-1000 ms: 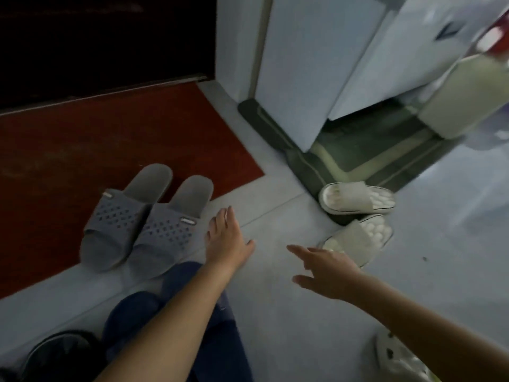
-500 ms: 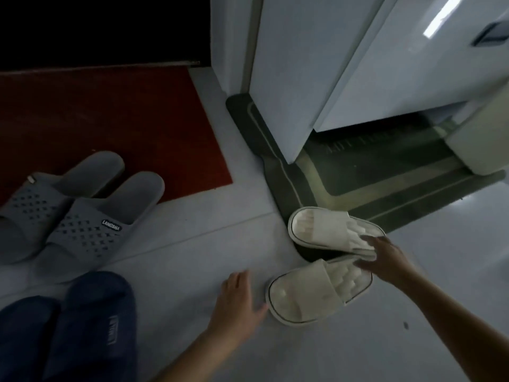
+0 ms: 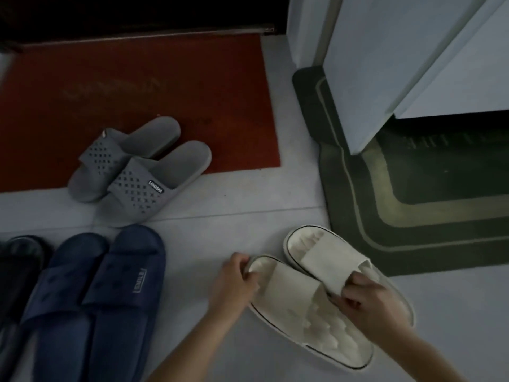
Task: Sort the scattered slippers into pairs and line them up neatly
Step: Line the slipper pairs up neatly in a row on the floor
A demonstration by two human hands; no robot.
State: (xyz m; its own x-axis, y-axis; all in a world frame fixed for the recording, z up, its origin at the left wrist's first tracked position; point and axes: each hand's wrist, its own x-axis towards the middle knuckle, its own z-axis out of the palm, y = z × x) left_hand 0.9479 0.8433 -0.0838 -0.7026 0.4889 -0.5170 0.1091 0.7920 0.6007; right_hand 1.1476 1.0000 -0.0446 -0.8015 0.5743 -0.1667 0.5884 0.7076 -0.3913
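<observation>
Two white slippers lie side by side on the pale floor at the lower right. My left hand point(image 3: 237, 282) grips the end of the nearer white slipper point(image 3: 303, 304). My right hand point(image 3: 369, 304) pinches the strap of the farther white slipper point(image 3: 322, 252). A grey pair point(image 3: 137, 166) with perforated straps sits half on the red mat. Next to each other at the lower left lies a navy pair point(image 3: 91, 296).
A red doormat point(image 3: 137, 86) covers the upper left, before a dark doorway. A dark green mat point(image 3: 413, 205) lies under a white cabinet point(image 3: 399, 51) at the right. A black slipper point(image 3: 16, 260) shows at the left edge.
Both hands have closed on the white slippers, which now lie parallel and nearer to me. The view has swung left, so the grey and navy pairs show more fully.
</observation>
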